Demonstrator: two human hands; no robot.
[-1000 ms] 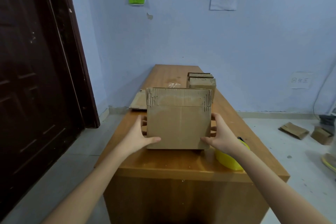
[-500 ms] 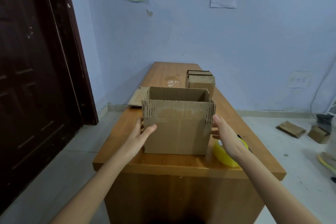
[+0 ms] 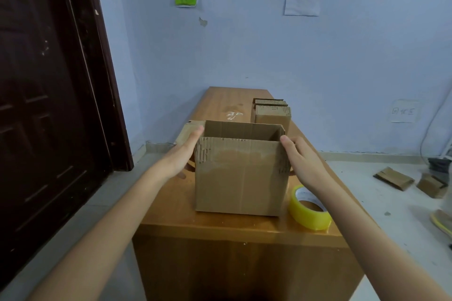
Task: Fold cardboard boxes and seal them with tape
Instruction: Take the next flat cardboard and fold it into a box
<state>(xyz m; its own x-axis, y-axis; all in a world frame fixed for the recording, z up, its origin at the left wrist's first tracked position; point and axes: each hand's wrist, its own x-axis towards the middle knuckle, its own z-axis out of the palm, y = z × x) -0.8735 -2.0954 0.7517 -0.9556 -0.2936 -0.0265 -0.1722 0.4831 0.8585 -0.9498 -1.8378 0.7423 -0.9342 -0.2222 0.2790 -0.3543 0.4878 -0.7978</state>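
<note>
An open-topped cardboard box point(image 3: 239, 178) stands upright near the front of the wooden table point(image 3: 220, 225), its flaps raised. My left hand point(image 3: 186, 151) lies flat against the box's left side, fingers straight and reaching its upper corner. My right hand point(image 3: 300, 159) rests with straight fingers along the box's right side near the top edge. A roll of yellow tape point(image 3: 309, 208) lies on the table by the box's right front corner, under my right forearm.
A stack of flattened boxes point(image 3: 272, 113) stands upright farther back on the table. A flat cardboard sheet point(image 3: 187, 133) hangs off the table's left edge. A dark door point(image 3: 49, 105) is at left. Cardboard scraps point(image 3: 393, 178) lie on the floor at right.
The box was tipped with its taped bottom facing me; it now stands upright with the open top up. Both hands slid from its lower sides up to its upper edges.
</note>
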